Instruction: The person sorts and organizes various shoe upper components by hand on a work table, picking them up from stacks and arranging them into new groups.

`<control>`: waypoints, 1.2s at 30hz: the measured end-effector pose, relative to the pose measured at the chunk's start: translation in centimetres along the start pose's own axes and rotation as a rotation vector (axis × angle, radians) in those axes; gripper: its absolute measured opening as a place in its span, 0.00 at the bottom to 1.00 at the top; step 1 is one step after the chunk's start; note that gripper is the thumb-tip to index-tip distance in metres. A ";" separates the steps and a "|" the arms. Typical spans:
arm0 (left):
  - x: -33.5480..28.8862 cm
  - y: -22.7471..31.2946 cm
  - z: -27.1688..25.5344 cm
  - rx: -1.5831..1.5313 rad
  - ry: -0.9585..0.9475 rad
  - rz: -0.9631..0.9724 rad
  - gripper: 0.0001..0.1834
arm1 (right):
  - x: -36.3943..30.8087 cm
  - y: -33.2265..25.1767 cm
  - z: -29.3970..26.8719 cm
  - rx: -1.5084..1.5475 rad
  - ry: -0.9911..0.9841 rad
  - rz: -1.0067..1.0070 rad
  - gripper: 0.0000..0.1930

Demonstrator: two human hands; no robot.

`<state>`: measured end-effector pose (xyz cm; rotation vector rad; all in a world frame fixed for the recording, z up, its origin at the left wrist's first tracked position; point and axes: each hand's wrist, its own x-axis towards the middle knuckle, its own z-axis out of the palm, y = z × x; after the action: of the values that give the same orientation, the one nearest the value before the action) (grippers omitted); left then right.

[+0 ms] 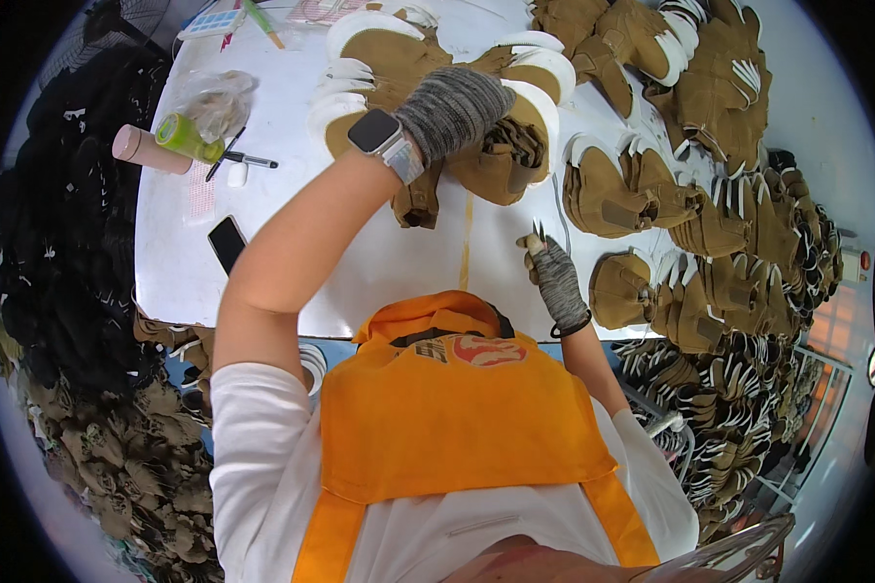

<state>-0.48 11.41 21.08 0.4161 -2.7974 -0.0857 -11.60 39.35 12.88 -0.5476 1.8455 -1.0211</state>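
My left hand (pixel 457 112), in a grey knitted glove, reaches across the white table to a pile of brown shoe uppers with white edges. Its fingers are curled over a folded brown shoe upper (pixel 496 175); the fingertips are partly hidden. More brown shoe uppers (pixel 384 60) lie around that hand. Closer to me, my right hand (pixel 557 279) wears a similar glove with bare fingertips. It is closed around small thread snips (pixel 539 231), whose dark pointed tips stick out away from me; the handle is hidden in the hand.
Nested stacks of brown shoe uppers (pixel 603 199) line the table's right side, with more piled at the far right. A phone (pixel 227 244), a pink bottle (pixel 151 150), a green roll (pixel 187 138), pens and a plastic bag lie at left. Dark piles (pixel 68 243) stand beyond the table's left edge.
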 end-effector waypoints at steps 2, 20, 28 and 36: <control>0.7 0.2 -0.2 0.047 0.024 0.100 0.06 | 1.0 1.7 -1.0 -0.007 0.080 -0.222 0.15; 1.2 2.1 -2.9 -0.406 0.117 -0.009 0.15 | 6.2 -10.2 2.9 0.374 0.074 -0.440 0.23; -7.8 2.3 -2.6 -0.657 0.024 -0.296 0.09 | 5.5 -12.3 1.6 -0.143 0.284 -0.658 0.20; -28.3 6.2 8.4 -0.726 -0.253 -0.518 0.14 | 8.8 -11.7 -1.5 0.543 -0.141 -0.143 0.14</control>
<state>20.98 25.72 5.41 0.9546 -2.5556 -1.2846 -17.65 27.22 18.43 -0.4099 1.3399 -1.4733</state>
